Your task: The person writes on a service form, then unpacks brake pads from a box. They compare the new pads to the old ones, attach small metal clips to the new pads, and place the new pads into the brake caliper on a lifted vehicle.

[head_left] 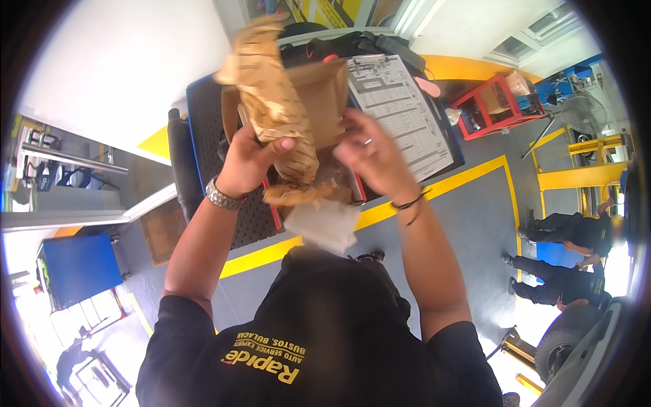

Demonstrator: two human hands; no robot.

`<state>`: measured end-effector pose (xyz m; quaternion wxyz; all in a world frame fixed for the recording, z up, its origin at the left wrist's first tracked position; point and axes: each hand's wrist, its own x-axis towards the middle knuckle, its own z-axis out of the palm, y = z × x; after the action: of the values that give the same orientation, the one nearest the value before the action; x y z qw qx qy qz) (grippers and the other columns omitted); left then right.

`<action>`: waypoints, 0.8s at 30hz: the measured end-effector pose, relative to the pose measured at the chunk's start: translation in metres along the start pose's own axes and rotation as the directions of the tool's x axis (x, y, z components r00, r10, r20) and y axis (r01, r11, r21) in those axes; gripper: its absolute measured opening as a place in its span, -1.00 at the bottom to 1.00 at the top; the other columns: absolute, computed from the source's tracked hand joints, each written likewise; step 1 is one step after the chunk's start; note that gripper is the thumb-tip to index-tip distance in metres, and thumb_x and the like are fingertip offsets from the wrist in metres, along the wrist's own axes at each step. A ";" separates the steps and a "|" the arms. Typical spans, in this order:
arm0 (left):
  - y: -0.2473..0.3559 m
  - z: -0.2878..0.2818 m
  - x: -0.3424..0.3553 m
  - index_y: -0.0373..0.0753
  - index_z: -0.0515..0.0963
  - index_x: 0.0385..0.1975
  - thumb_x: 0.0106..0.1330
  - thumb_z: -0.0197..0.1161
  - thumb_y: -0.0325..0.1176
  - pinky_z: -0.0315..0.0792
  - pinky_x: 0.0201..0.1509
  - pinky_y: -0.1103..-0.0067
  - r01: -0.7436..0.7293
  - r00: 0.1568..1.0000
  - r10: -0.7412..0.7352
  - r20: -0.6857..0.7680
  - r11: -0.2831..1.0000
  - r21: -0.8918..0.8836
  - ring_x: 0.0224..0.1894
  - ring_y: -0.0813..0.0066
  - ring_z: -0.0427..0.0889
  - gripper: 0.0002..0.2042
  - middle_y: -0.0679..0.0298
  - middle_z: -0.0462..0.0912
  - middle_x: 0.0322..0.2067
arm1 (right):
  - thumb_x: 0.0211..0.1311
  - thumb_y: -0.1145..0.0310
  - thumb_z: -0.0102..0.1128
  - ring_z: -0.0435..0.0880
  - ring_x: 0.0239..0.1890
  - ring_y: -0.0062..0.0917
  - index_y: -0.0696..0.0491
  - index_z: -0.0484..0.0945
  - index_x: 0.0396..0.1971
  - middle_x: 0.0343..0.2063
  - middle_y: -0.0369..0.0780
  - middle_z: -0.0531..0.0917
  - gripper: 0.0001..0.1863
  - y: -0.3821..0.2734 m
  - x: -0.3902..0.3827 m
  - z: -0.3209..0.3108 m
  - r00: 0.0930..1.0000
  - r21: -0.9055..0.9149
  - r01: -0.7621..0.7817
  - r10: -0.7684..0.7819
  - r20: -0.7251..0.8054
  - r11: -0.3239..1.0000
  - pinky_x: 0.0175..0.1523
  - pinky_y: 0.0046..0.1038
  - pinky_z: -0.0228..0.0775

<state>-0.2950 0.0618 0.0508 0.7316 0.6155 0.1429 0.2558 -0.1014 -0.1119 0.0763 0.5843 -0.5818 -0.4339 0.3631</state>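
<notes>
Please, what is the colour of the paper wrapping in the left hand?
The paper wrapping is brown with darker printed marks, best seen in the head view.

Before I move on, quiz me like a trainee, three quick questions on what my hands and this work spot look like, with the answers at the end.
1. Multiple choice: what is in the grip of the left hand?
A. a red cart
B. crumpled brown paper
C. a tyre

2. True or false: in the picture, the clipped paper sheet lies to the right of the open cardboard box.

3. Open question: what is worn on that hand's wrist?

Key:
1. B
2. True
3. A metal-banded watch
</notes>
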 end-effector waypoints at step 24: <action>0.006 0.062 0.015 -0.29 0.49 0.21 0.27 0.38 -0.47 0.52 0.13 0.34 -0.273 0.962 0.104 0.253 0.441 0.855 0.05 0.17 0.65 -0.52 0.08 0.61 0.05 | 0.29 0.25 0.23 0.68 -0.17 -0.46 0.12 0.65 -0.14 -0.23 -0.22 0.69 -0.72 0.224 -0.300 -0.080 0.290 0.265 -0.724 0.630 -0.721 0.637 -0.08 -0.41 0.52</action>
<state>-0.2512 0.0189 0.0703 0.2832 0.9350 0.1244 0.1736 -0.1170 -0.4064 -0.1676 0.4646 -0.8346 0.1232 0.2690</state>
